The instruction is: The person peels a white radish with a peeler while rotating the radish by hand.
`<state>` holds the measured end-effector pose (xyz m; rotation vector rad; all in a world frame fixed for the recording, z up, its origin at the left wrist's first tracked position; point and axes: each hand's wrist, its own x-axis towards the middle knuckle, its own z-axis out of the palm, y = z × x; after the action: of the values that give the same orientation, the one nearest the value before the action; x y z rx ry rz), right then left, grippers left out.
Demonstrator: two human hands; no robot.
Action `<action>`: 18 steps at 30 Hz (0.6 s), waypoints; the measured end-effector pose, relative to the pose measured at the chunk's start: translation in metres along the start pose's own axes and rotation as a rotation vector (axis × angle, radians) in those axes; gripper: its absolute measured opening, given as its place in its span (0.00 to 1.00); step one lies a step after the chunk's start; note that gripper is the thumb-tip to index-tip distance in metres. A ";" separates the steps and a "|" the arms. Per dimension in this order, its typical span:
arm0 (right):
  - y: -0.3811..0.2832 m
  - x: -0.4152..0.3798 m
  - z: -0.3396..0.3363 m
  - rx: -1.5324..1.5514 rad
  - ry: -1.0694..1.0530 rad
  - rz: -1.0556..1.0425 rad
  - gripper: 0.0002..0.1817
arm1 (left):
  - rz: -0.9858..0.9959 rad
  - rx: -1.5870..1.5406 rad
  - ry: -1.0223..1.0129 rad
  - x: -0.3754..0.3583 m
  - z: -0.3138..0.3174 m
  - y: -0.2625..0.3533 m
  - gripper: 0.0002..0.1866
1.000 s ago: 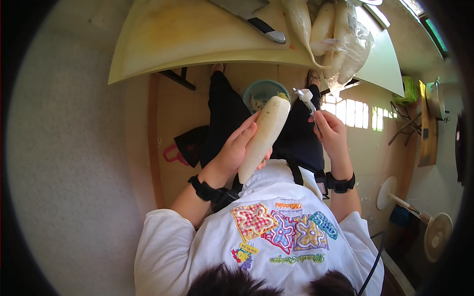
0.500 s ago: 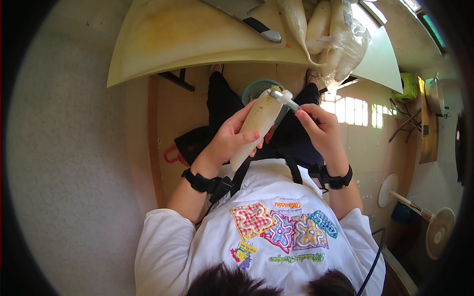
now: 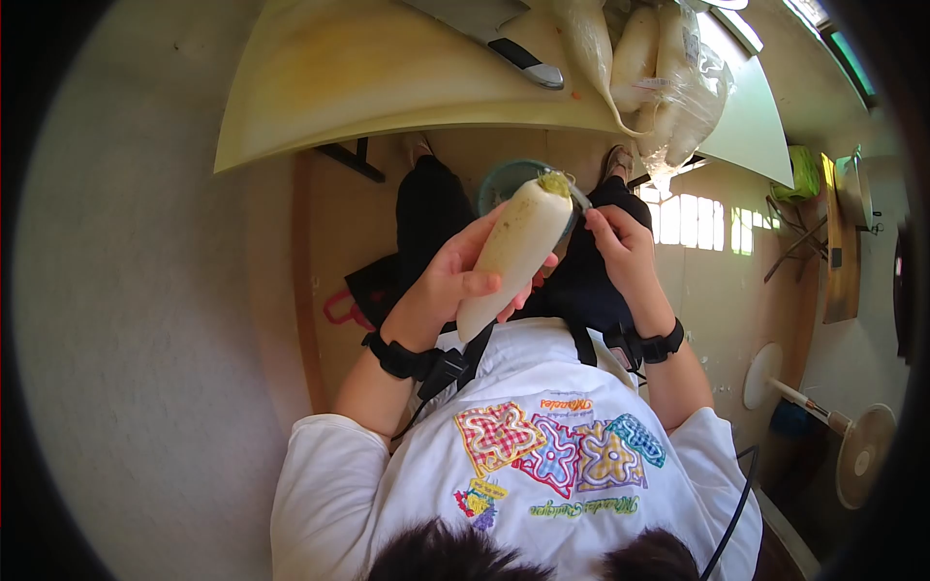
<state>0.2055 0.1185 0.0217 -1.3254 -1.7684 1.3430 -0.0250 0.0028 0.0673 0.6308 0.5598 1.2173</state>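
Note:
A white daikon radish [image 3: 518,247] with a greenish stem end lies tilted in my left hand [image 3: 450,276], whose fingers wrap round its lower half. My right hand [image 3: 628,250] pinches the handle of a peeler [image 3: 580,198]. Its head is mostly hidden behind the stem end of the radish, on the far right side. Below both hands, between the legs, sits a bluish-green basin [image 3: 492,184], partly covered by the radish.
On the table [image 3: 320,87] ahead lies a cleaver with a black handle [image 3: 523,60]. More daikon radishes [image 3: 635,58], some in a clear plastic bag [image 3: 712,97], rest at the table's right edge. A fan [image 3: 865,455] stands at the right.
The peeler has moved from across the top of the radish to its far right side. The radish has turned slightly, showing its stem end more fully.

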 end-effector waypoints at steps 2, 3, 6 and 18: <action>0.000 0.002 -0.002 0.081 0.013 0.011 0.15 | 0.032 -0.007 0.049 0.000 -0.004 0.000 0.48; 0.000 0.003 -0.004 0.164 0.037 0.030 0.15 | 0.051 -0.015 0.091 0.000 -0.008 0.000 0.46; -0.013 -0.003 -0.011 0.228 -0.022 -0.006 0.14 | 0.042 -0.063 0.106 -0.002 -0.016 -0.008 0.42; -0.068 -0.016 0.009 -0.138 -0.114 -0.362 0.08 | 0.005 0.117 0.194 -0.008 -0.018 -0.018 0.38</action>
<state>0.1781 0.0994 0.0841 -0.9488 -2.0907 1.1288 -0.0273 -0.0063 0.0423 0.6158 0.7964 1.2649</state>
